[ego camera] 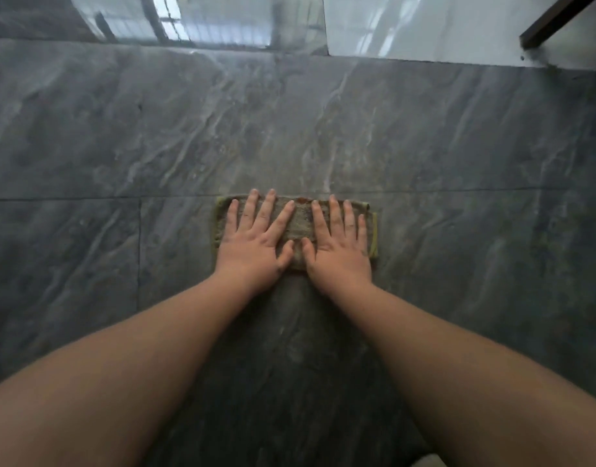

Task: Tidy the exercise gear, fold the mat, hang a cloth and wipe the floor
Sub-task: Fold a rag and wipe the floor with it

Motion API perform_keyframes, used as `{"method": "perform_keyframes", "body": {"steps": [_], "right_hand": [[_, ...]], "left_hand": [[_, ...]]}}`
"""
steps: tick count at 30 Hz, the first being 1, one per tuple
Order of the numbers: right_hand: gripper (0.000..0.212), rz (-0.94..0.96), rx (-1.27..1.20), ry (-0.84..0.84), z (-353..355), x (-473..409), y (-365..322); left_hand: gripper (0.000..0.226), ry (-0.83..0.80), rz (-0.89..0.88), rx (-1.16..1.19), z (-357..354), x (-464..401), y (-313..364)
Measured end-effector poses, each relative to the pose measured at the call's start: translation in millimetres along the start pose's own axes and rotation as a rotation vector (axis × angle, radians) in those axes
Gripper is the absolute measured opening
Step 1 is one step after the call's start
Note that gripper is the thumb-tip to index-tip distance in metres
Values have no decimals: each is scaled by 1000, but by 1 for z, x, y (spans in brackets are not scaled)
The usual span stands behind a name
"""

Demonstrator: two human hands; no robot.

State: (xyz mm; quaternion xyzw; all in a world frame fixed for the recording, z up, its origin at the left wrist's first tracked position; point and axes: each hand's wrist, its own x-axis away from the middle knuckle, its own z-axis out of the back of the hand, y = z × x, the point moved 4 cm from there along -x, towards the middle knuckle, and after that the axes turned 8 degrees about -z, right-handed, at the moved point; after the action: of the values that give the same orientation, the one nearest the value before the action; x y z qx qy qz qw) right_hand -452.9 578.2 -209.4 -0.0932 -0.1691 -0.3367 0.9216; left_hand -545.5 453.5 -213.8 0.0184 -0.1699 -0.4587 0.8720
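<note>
**Both hands flat on the cloth, mid-floor**

So the cloth (298,227) is sitting right around the middle of the frame, a bit below centre, folded into a wide rectangle on the dark grey marble-look floor (121,136). It's a dull greenish-brown with a yellowish edge showing at both ends.

The left hand (252,237) is pressed palm-down on the left half, fingers straight and spread wide, nothing gripped. The right hand (338,246) does the same on the right half, fingers straight and a bit closer together. Thumbs point in at each other and nearly meet over the middle of the cloth. Both bare forearms run down to the bottom corners of the frame.

Upper right there's a lighter, glossy tile area (441,25), and a dark furniture leg (555,20) pokes in at the top right corner
</note>
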Motion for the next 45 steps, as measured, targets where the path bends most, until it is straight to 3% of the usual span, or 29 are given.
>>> {"method": "perform_keyframes", "body": {"steps": [13, 21, 35, 45], "right_hand": [[72, 42, 5, 0, -69, 164, -21], [75, 177, 34, -43, -89, 219, -25], [77, 279, 58, -18, -91, 216, -25], [76, 293, 53, 77, -60, 116, -79]], "left_hand": [[73, 21, 38, 57, -57, 173, 17], [74, 9, 145, 84, -78, 236, 24], [76, 141, 185, 61, -78, 250, 23], [77, 103, 198, -2, -43, 168, -52]]}}
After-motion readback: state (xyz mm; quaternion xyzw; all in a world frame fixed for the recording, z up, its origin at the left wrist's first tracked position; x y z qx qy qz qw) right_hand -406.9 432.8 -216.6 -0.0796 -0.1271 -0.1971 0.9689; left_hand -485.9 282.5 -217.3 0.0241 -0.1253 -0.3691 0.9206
